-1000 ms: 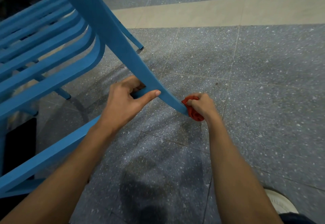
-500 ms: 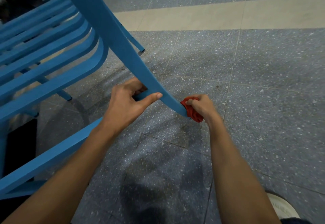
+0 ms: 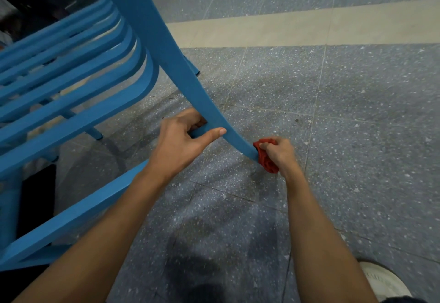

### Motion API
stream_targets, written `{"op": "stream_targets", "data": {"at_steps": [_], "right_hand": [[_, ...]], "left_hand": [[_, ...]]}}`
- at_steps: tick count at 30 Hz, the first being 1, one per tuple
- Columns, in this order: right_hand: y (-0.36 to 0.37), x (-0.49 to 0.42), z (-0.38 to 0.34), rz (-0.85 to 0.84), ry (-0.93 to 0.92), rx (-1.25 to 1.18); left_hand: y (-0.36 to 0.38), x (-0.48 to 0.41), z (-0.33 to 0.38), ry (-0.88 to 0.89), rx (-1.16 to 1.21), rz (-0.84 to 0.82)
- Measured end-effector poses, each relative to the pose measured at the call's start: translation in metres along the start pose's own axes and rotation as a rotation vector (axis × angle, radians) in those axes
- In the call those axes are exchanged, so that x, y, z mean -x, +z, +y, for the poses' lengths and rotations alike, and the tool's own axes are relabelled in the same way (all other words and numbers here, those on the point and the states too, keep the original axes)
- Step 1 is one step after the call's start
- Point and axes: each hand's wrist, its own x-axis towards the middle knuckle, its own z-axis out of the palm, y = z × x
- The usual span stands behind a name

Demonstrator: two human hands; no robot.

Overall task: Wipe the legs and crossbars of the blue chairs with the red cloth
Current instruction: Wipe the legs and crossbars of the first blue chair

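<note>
Gripping the blue chair (image 3: 71, 102) crossbar (image 3: 78, 210) with my left hand (image 3: 183, 143), my right hand (image 3: 281, 155) pinches the red cloth (image 3: 265, 160) against the leg (image 3: 166, 48) tip near the speckled floor (image 3: 357, 136); no readable writing.

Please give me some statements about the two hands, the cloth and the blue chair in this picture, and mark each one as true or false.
1. The right hand holds the red cloth against the bottom end of a blue chair leg. True.
2. The left hand rests flat on the floor. False: it grips a blue bar of the chair where the bar meets the leg.
3. The red cloth is spread out flat. False: it is bunched up in the hand.
4. The floor is grey speckled tile with a pale band across it. True.
5. A shoe shows at the lower right corner. True.
6. The chair seat is one solid board. False: it is made of curved slats with gaps.
</note>
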Motion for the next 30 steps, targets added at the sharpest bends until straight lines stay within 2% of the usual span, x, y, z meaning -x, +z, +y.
{"op": "stream_targets", "data": {"at_steps": [3, 8, 12, 15, 18, 22, 25, 30], "right_hand": [[0.002, 0.015, -0.013, -0.005, -0.133, -0.008], [0.001, 0.048, -0.016, -0.061, -0.196, -0.371], [0.001, 0.039, 0.001, -0.004, -0.106, -0.310], [0.002, 0.021, -0.004, 0.040, -0.024, -0.110], [0.004, 0.017, -0.024, 0.004, -0.092, 0.040], [-0.001, 0.041, -0.047, -0.130, -0.228, -0.165], [-0.005, 0.050, -0.041, -0.173, -0.188, -0.343], [-0.008, 0.030, -0.016, -0.086, -0.035, -0.241]], "left_hand": [[0.000, 0.000, 0.001, 0.005, 0.004, -0.006], [0.001, 0.001, -0.001, 0.000, -0.003, -0.008], [0.000, 0.001, 0.000, -0.003, 0.002, -0.010], [0.000, 0.001, 0.000, -0.001, 0.014, -0.012], [0.000, 0.001, -0.002, -0.006, 0.012, -0.011], [0.000, 0.001, -0.003, -0.007, 0.001, -0.010], [0.000, 0.001, -0.004, -0.022, 0.029, -0.017], [0.001, 0.001, -0.003, -0.023, 0.048, -0.023]]}}
